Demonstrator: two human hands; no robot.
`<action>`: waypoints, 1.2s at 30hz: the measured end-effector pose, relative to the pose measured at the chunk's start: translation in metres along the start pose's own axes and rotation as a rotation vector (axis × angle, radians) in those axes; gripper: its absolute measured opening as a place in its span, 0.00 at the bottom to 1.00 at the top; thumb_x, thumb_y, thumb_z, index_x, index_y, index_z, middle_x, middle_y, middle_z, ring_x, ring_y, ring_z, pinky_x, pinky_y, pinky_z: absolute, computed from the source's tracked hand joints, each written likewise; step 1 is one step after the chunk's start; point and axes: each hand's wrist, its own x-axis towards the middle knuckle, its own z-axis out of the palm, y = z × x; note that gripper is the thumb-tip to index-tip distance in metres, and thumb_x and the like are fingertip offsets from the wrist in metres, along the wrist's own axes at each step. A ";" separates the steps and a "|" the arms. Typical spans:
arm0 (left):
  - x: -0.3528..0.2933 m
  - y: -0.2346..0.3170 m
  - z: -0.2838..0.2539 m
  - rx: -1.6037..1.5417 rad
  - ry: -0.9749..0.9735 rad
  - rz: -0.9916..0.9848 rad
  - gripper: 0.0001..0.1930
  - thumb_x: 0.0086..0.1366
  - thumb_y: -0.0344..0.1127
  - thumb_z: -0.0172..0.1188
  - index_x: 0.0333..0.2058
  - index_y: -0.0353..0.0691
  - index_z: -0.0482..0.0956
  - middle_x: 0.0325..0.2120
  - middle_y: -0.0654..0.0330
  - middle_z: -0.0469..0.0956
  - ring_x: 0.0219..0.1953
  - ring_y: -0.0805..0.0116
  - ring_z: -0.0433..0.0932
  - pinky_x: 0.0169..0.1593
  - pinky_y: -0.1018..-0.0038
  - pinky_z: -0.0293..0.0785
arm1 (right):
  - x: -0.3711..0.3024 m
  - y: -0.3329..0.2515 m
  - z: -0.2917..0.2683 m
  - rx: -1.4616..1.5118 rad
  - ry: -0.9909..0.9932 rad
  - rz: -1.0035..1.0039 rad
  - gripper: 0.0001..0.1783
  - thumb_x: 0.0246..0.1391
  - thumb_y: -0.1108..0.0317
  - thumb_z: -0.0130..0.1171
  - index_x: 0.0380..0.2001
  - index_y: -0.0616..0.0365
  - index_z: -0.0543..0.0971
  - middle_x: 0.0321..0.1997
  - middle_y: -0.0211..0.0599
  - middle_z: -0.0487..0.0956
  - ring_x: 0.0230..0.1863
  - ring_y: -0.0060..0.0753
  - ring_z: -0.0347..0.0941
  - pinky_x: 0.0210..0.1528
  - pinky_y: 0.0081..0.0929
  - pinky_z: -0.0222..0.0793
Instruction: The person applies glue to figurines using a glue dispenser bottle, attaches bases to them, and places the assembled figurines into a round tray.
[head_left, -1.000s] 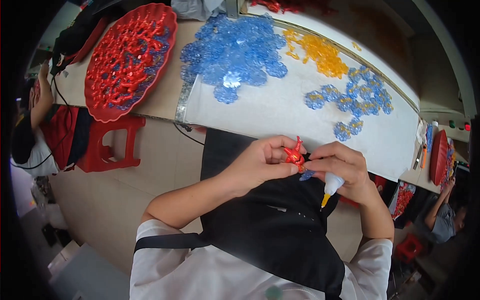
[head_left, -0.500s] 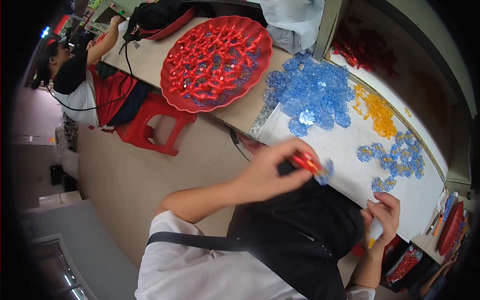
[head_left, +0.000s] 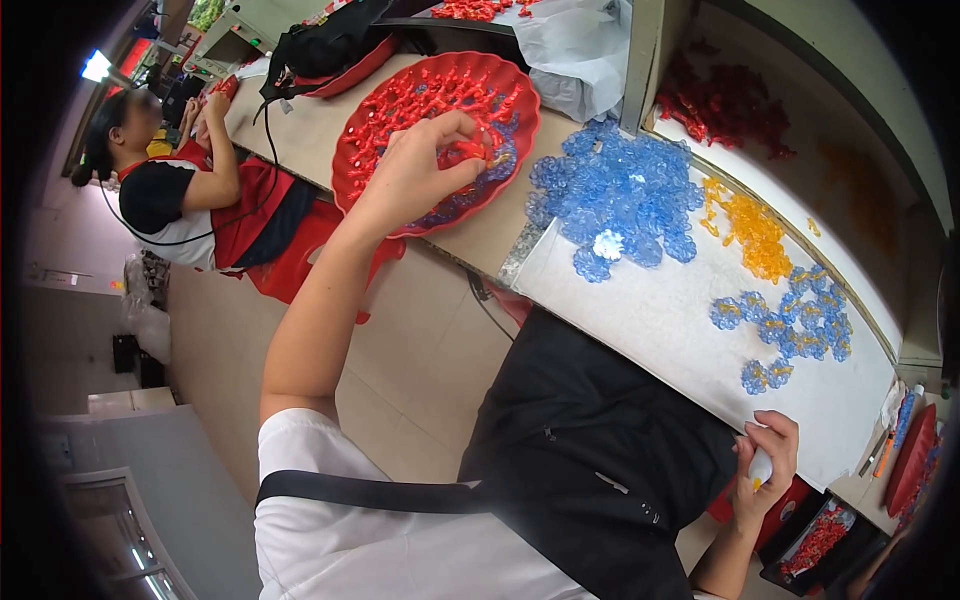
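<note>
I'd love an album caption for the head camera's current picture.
Left hand holds a red piece over a scalloped red tray; right hand holds a white, yellow-tipped bottle.

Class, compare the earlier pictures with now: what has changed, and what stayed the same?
The left hand carried the small glossy red figure leftward and forward to above the scalloped red tray. The right hand, now apart from it, still holds the white yellow-tipped bottle. The translucent blue pieces and yellow pieces stayed put.

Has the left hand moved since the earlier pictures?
Yes: the left hand went leftward and forward, from clear of the red tray to over it.
</note>
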 end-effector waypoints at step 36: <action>0.194 0.152 0.240 0.578 0.454 0.800 0.14 0.51 0.36 0.52 0.36 0.36 0.71 0.34 0.49 0.70 0.39 0.52 0.68 0.45 0.64 0.63 | -0.031 0.033 -0.045 0.377 0.236 0.409 0.30 0.36 0.86 0.49 0.47 0.63 0.55 0.42 0.41 0.61 0.30 0.23 0.61 0.32 0.16 0.61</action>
